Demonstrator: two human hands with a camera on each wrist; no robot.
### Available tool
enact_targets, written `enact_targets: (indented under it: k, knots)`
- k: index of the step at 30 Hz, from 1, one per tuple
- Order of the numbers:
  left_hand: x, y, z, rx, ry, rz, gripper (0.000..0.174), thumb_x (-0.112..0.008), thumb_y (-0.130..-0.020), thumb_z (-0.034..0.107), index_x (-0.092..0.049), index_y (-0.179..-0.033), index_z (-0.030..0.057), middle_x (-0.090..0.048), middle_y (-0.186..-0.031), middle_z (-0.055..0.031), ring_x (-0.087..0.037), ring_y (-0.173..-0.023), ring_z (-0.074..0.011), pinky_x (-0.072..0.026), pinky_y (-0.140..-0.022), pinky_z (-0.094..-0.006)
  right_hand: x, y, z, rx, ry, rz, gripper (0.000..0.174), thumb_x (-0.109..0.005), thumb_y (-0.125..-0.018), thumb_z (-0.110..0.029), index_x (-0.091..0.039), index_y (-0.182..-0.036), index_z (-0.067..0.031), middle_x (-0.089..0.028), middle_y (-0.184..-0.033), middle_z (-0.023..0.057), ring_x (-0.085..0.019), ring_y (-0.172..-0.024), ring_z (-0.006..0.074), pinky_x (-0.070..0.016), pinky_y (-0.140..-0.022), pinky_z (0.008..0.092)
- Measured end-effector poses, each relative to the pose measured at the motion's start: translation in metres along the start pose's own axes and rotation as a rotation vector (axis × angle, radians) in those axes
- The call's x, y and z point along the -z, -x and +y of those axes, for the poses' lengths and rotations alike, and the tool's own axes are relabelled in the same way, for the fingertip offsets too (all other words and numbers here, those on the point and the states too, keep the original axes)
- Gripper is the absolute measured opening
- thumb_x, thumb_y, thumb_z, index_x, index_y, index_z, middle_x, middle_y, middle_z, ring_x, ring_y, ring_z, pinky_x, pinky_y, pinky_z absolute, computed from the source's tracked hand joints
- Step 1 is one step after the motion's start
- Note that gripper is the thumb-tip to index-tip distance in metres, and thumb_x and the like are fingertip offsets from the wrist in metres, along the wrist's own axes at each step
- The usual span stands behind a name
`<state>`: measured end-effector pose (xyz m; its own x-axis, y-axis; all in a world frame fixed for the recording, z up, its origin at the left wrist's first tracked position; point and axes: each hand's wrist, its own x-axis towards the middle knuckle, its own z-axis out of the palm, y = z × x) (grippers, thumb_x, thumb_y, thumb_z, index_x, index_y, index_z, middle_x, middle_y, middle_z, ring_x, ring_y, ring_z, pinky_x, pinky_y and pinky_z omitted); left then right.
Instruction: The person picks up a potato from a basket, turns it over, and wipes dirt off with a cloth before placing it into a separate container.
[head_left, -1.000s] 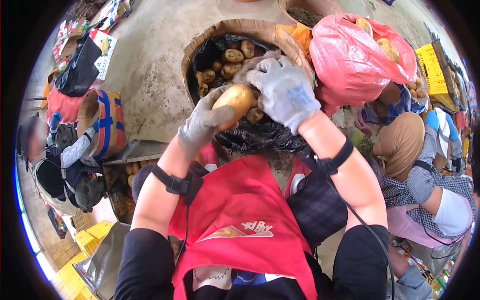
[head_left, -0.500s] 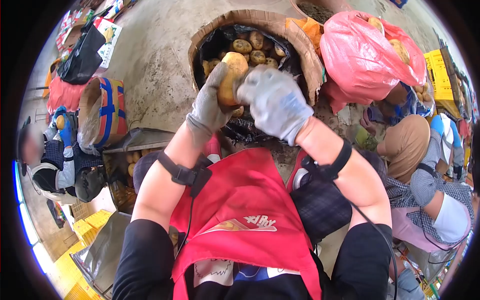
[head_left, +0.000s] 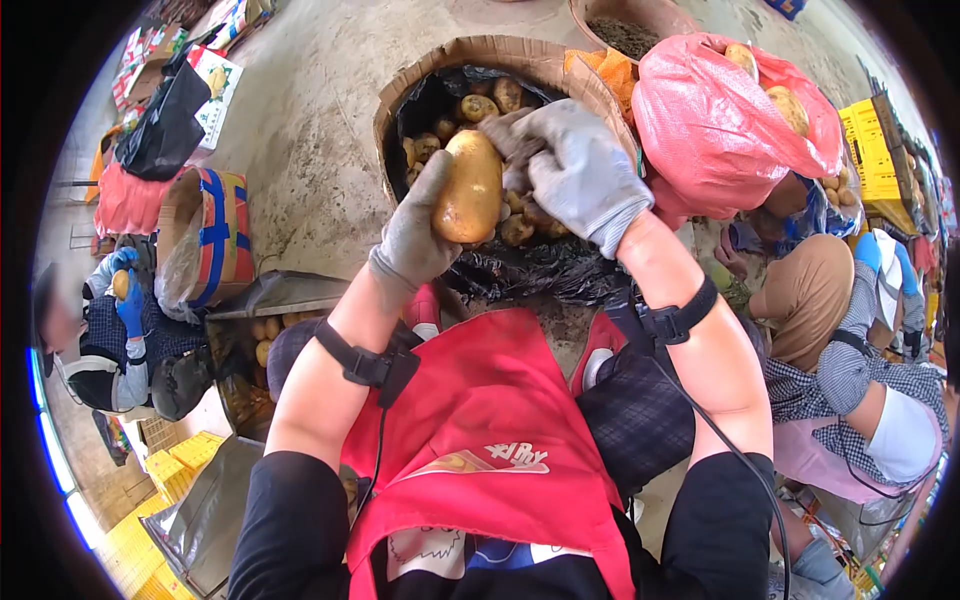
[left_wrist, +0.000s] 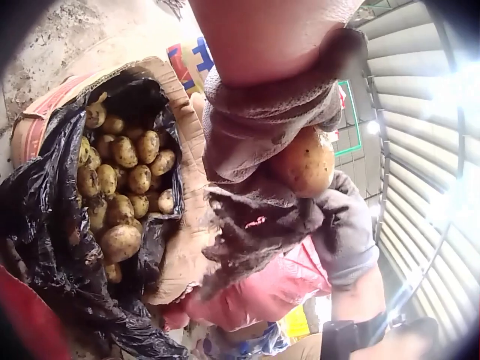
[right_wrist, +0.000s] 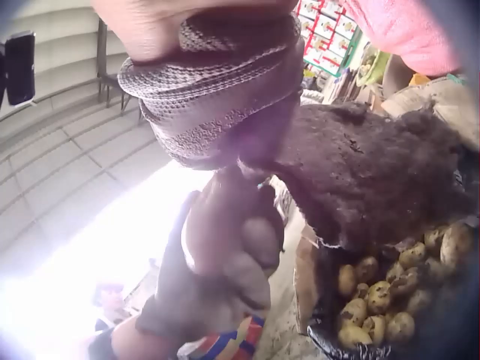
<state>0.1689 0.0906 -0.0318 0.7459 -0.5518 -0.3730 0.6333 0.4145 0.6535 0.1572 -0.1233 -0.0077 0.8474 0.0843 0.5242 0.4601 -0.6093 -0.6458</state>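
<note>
A large, fairly clean potato (head_left: 470,188) stands upright in my gloved left hand (head_left: 410,242), gripped between thumb and fingers. My gloved right hand (head_left: 588,172) is just to its right, fingers curled round a dirty grey-brown cloth (right_wrist: 382,172). In the right wrist view the cloth hangs out wide from that hand. Both hands are over a cardboard box (head_left: 450,50) lined with a black plastic bag (head_left: 545,272). Several soil-marked potatoes (left_wrist: 124,180) lie inside the bag; the cloth and hands cover part of them in the head view.
A pink sack (head_left: 725,130) with potatoes on top stands right of the box, beside an orange net (head_left: 605,72). Behind is a tub of soil (head_left: 625,35). Other people sit close on both sides. A taped carton (head_left: 222,238) stands at left, a yellow crate (head_left: 872,140) at right.
The potato has turned from a slant to upright in my left hand. My right hand came against it with the cloth, then drew away right. The person at left has raised a potato.
</note>
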Motion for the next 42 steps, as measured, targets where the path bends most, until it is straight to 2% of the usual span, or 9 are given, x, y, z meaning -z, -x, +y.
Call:
enact_targets:
  k: [5,13,17,21,27,31,34,39,42]
  knots:
    - [0.018,0.0,0.004,0.078,0.065,0.061,0.062,-0.059,-0.097,0.061,-0.06,-0.136,0.0139,-0.071,-0.119,-0.0047,-0.072,-0.099,-0.0184,-0.061,-0.069,-0.0338,0.014,0.005,-0.031,0.057,0.111,-0.682,0.019,-0.068,-0.076,-0.009,-0.073,-0.094,-0.0109,-0.069,-0.099,0.0143,-0.067,-0.099,0.036,-0.0541,-0.086,0.0457]
    - [0.024,-0.002,0.017,0.112,0.281,-0.056,0.064,-0.054,-0.098,0.061,-0.061,-0.133,0.0078,-0.073,-0.112,-0.011,-0.072,-0.082,-0.0239,-0.0606,-0.063,-0.0328,0.012,0.02,0.005,-0.043,0.338,-0.384,0.028,-0.067,-0.08,-0.011,-0.072,-0.107,-0.0123,-0.068,-0.109,0.0165,-0.066,-0.103,0.0379,-0.0544,-0.089,0.0475]
    - [-0.004,0.028,0.051,-0.021,0.137,0.14,0.069,-0.067,-0.093,0.058,-0.058,-0.13,0.0008,-0.071,-0.105,-0.0168,-0.073,-0.083,-0.025,-0.0598,-0.057,-0.0264,0.01,0.028,0.055,-0.245,0.355,-0.405,0.023,-0.066,-0.087,-0.015,-0.072,-0.109,-0.012,-0.07,-0.113,0.0191,-0.066,-0.108,0.0408,-0.0537,-0.093,0.0477]
    - [0.034,0.108,0.151,-0.192,0.247,-0.235,0.066,-0.055,-0.103,0.045,-0.042,-0.15,-0.0001,-0.059,-0.131,-0.0186,-0.065,-0.094,-0.0216,-0.0607,-0.07,-0.0323,-0.004,0.066,0.131,-0.51,0.344,-0.5,0.025,-0.064,-0.088,-0.02,-0.074,-0.11,-0.0133,-0.071,-0.119,0.0196,-0.065,-0.114,0.0402,-0.0533,-0.097,0.0456]
    - [0.186,0.222,0.152,-0.266,-0.114,0.614,0.06,-0.064,-0.098,0.052,-0.058,-0.136,0.006,-0.07,-0.11,-0.011,-0.071,-0.084,-0.0187,-0.0587,-0.058,-0.0232,-0.033,0.114,0.153,-0.882,0.548,-0.897,0.037,-0.064,-0.089,-0.037,-0.074,-0.115,-0.0135,-0.073,-0.119,0.0184,-0.067,-0.115,0.0379,-0.0539,-0.099,0.0438]
    - [0.287,0.268,0.059,0.117,0.078,0.871,0.054,-0.063,-0.098,0.053,-0.064,-0.132,0.0108,-0.071,-0.123,-0.0135,-0.071,-0.108,-0.0255,-0.0602,-0.089,-0.0397,-0.052,0.089,0.108,-0.818,0.758,-0.717,0.04,-0.063,-0.093,-0.037,-0.073,-0.123,-0.0133,-0.07,-0.129,0.0181,-0.068,-0.12,0.0357,-0.0549,-0.099,0.0515]
    - [0.331,0.302,0.005,0.229,0.185,0.81,0.056,-0.062,-0.099,0.052,-0.06,-0.136,0.0103,-0.069,-0.127,-0.0131,-0.068,-0.115,-0.026,-0.0559,-0.096,-0.041,-0.086,0.078,0.121,-0.946,0.729,-0.765,0.035,-0.057,-0.098,-0.029,-0.071,-0.126,-0.0146,-0.068,-0.132,0.0188,-0.068,-0.121,0.0349,-0.0546,-0.1,0.0501]
    - [0.362,0.327,-0.001,0.193,0.216,0.723,0.06,-0.059,-0.101,0.051,-0.055,-0.144,0.0095,-0.066,-0.135,-0.0125,-0.062,-0.126,-0.0268,-0.0486,-0.107,-0.0433,-0.147,0.091,0.167,-1.301,0.322,-0.703,0.097,-0.071,-0.078,-0.071,-0.051,-0.149,-0.009,-0.057,-0.148,0.0192,-0.055,-0.138,0.0321,-0.0439,-0.114,0.0437]
    - [0.389,0.32,0.03,0.109,0.053,0.951,0.064,-0.057,-0.103,0.05,-0.049,-0.15,0.009,-0.059,-0.144,-0.0113,-0.055,-0.134,-0.0256,-0.0431,-0.112,-0.0418,-0.166,0.087,0.162,-1.594,0.347,-0.404,0.107,-0.079,-0.071,-0.061,-0.042,-0.154,-0.0042,-0.048,-0.154,0.0251,-0.057,-0.134,0.0383,-0.0447,-0.113,0.0428]
